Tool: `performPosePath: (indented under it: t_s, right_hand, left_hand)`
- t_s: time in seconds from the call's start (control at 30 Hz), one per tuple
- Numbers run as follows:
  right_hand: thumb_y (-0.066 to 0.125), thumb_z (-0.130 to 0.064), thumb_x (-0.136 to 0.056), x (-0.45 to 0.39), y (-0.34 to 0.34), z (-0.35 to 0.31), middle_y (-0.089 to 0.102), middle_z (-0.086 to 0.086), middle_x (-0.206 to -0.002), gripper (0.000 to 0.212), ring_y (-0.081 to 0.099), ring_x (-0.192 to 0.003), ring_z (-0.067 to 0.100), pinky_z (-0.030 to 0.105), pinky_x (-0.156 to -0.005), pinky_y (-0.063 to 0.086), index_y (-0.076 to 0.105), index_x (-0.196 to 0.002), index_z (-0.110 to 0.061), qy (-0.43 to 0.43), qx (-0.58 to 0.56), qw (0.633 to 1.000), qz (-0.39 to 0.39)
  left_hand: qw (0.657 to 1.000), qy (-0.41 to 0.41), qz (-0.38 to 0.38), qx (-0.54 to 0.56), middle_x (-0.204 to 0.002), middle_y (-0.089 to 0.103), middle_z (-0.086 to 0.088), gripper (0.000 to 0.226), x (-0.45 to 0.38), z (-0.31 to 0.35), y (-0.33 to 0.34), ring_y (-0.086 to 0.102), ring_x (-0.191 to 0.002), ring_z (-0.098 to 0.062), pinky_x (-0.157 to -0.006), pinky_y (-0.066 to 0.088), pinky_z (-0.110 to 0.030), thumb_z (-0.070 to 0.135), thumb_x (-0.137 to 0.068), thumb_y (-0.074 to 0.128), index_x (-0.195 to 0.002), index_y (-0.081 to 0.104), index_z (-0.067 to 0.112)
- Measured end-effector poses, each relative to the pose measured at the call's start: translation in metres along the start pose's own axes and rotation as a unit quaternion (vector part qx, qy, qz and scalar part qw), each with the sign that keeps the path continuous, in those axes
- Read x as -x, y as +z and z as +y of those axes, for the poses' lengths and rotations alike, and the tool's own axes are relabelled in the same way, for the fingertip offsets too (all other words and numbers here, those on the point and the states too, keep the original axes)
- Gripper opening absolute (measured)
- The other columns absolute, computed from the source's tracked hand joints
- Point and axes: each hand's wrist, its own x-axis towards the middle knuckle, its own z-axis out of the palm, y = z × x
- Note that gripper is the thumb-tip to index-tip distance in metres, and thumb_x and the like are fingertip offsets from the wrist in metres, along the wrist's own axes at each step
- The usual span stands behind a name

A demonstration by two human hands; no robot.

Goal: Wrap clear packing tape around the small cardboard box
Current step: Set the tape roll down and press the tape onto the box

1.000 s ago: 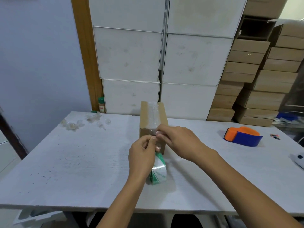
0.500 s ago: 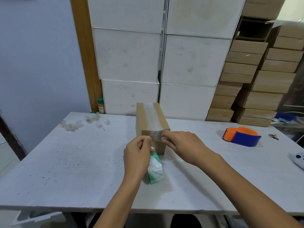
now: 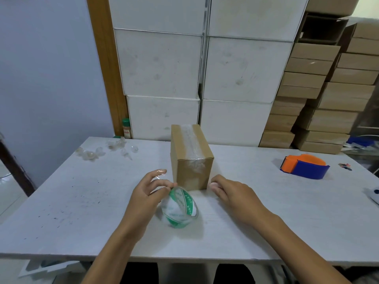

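— Box (image 3: 191, 158) position?
— Centre of the frame, upright on the surface (image 3: 61, 201), a clear tape strip over its top and down the near face.
— Left hand (image 3: 146, 196)?
— Lower centre, fingers curled on the green-printed tape roll (image 3: 180, 208), holding it just in front of the box.
— Right hand (image 3: 233, 193)?
— Loosely spread and empty, fingertips just beside the box's lower right corner.
— Anything else?
— An orange-and-blue dispenser (image 3: 304, 166) at right.

One box (image 3: 191, 158), one tape roll (image 3: 180, 210), two hands (image 3: 147, 193).
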Motion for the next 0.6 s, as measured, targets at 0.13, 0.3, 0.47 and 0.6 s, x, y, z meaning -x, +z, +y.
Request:
performPosePath:
  t_s: [0.13, 0.3, 0.47, 0.6]
  right_hand:
    - [0.037, -0.048, -0.113, 0.004, 0.008, 0.014, 0.069, -0.012, -0.089, 0.019, 0.062, -0.080, 0.013, 0.038, -0.075, 0.052, 0.049, -0.105, -0.035, 0.020, -0.016, 1.000, 0.010]
    - [0.039, -0.047, -0.113, 0.004, 0.018, 0.020, 0.071, -0.012, -0.090, 0.017, 0.065, -0.079, 0.013, 0.037, -0.075, 0.054, 0.052, -0.108, -0.037, 0.030, -0.021, 0.999, 0.012]
    - [0.040, -0.047, -0.112, 0.003, 0.022, 0.026, 0.069, -0.011, -0.086, 0.016, 0.064, -0.077, 0.013, 0.039, -0.074, 0.054, 0.051, -0.106, -0.037, 0.040, -0.032, 0.998, 0.023]
    - [0.042, -0.046, -0.112, 0.004, 0.022, 0.028, 0.069, -0.014, -0.090, 0.018, 0.063, -0.081, 0.010, 0.035, -0.071, 0.053, 0.054, -0.105, -0.036, 0.042, -0.030, 0.997, 0.064]
  left_hand:
    - [0.999, 0.000, -0.023, -0.033, -0.109, 0.085, -0.007, 0.038, -0.001, -0.007, -0.031, 0.078, -0.113, -0.025, -0.098, 0.057, -0.036, -0.001, -0.102, 0.065, -0.129, 0.067, 0.026]
    - [0.999, -0.010, -0.007, -0.045, -0.108, 0.087, -0.003, 0.052, 0.001, -0.008, -0.046, 0.078, -0.113, -0.023, -0.083, 0.060, -0.018, -0.001, -0.099, 0.070, -0.138, 0.058, 0.031]
    - [0.991, -0.012, -0.029, -0.128, -0.101, 0.088, -0.008, 0.060, -0.002, -0.009, -0.055, 0.083, -0.102, -0.025, -0.095, 0.056, -0.036, -0.004, -0.091, 0.079, -0.133, 0.060, 0.034]
    - [0.989, -0.005, -0.029, -0.146, -0.091, 0.086, -0.013, 0.015, 0.002, -0.017, -0.063, 0.078, -0.076, -0.025, -0.076, 0.052, -0.035, 0.006, -0.090, 0.083, -0.098, 0.075, 0.015]
